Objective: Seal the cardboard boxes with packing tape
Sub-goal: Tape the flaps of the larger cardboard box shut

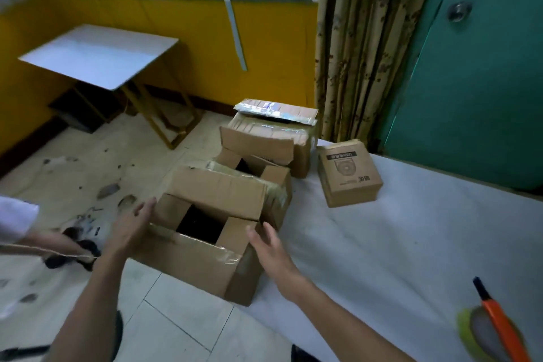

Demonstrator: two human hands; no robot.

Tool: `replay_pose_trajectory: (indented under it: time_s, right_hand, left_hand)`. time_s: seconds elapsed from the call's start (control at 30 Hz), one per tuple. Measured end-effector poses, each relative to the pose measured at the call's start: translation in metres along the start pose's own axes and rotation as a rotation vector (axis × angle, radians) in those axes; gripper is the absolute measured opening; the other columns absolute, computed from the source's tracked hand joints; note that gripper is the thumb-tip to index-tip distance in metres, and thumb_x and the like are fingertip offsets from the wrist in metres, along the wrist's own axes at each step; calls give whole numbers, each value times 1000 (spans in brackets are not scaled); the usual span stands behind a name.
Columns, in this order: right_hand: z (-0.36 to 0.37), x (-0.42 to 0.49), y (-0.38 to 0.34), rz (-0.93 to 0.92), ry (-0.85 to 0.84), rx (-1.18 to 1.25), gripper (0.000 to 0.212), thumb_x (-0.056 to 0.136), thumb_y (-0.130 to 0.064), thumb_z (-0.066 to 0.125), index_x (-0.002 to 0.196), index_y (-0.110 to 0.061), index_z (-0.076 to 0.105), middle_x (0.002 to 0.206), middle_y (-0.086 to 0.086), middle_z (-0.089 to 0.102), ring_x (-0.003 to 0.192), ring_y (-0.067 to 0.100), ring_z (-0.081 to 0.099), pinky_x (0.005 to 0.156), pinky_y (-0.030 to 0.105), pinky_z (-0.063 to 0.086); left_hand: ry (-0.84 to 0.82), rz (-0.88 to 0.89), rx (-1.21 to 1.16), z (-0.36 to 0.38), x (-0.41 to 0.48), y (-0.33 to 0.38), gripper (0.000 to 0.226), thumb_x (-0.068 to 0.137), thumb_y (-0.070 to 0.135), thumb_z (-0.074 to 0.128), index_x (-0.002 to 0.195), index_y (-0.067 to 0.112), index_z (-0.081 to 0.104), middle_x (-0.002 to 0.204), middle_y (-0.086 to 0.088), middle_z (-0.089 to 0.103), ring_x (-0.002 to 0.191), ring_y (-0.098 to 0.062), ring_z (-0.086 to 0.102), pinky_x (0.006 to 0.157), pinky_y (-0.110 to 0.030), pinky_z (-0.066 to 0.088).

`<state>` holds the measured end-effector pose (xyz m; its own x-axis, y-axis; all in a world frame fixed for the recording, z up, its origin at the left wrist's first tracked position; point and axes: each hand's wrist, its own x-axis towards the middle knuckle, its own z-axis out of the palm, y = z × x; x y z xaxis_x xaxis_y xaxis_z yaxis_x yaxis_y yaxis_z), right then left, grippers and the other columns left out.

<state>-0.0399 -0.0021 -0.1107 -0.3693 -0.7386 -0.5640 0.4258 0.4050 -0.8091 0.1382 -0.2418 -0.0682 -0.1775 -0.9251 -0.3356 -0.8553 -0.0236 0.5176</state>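
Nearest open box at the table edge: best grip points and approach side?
On the nearest box, clamp the opposite side walls just under the rim: left hand from the left, right hand from the right. Its top flaps stand open and loose, so they would likely fold; the walls are flat and stiffer. Both open hands flank it.

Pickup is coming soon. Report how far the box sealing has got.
Done: nothing looks sealed; only the small box is shut. In hand: the left hand and right hand, both open, reach for the near box, which is open. Left: that box, the open middle box behind it, and the far box, whose top looks loose. The tape roll lies untouched under the cutter.
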Motion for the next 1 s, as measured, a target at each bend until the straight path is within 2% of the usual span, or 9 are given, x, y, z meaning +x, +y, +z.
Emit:
replay_pose_trajectory:
  time_s: [0.17,0.27,0.37,0.5,0.57,0.63,0.8,0.93,1.0]
  right_hand:
    - [3,3,5,-88,98,-35,69,96,-53,54,154,-35,23,157,-8,31,144,19,31,110,30,32]
    - [-16,-2,14,-116,168,-81,66,98,-48,53,154,-36,20,157,-5,35,141,19,37,112,36,38]
    - [-43,-14,26,-119,264,-112,64,101,-42,49,156,-34,17,158,-6,32,143,17,34,114,35,36]
    - [-88,-40,40,-112,365,-73,61,103,-39,47,156,-31,19,159,-9,27,146,14,28,115,33,30]
    - [-115,-54,46,-104,420,-41,59,103,-40,47,156,-33,22,157,-10,32,144,14,32,115,34,31]
    - [-144,-67,48,-99,480,-2,56,102,-40,47,154,-34,27,155,-9,37,140,14,38,115,38,34]
    - [-229,-90,51,-126,674,79,51,104,-29,48,153,-28,33,153,-7,40,140,17,39,115,37,33]
    - [-290,-101,48,-151,789,127,46,103,-25,50,149,-28,42,148,-5,48,134,17,46,114,42,37]
    - [-312,-105,49,-156,816,125,45,103,-30,51,147,-33,44,146,-5,51,132,19,49,113,47,39]
  left_hand:
    - [-67,122,20,12,-12,-4,53,102,50,53,137,12,60,136,-18,60,123,-35,53,98,-42,37]
    - [-150,177,16,22,-24,-11,58,94,63,52,131,21,64,127,-11,66,106,-23,59,96,-44,46]
    - [-201,198,-44,45,-50,-12,55,86,77,44,113,37,69,108,3,72,93,-16,67,85,-42,53]
    - [-245,207,-178,90,-90,2,39,87,76,44,99,50,70,99,9,74,93,-14,68,79,-37,52]
    - [-274,232,-208,116,-109,16,28,100,61,47,104,46,70,105,10,72,99,-13,65,79,-31,46]
    - [-312,245,-229,142,-124,31,30,103,50,44,120,38,66,117,11,69,106,-9,61,82,-26,42]
    - [-488,335,-247,208,-153,89,44,103,58,39,142,42,49,129,13,61,119,-14,56,101,-39,45]
    - [-581,453,-260,251,-174,147,46,101,60,37,136,34,53,123,12,62,113,-13,59,90,-32,44]
    - [-613,457,-247,265,-179,171,42,105,53,37,141,35,49,128,13,59,113,-10,57,95,-32,44]
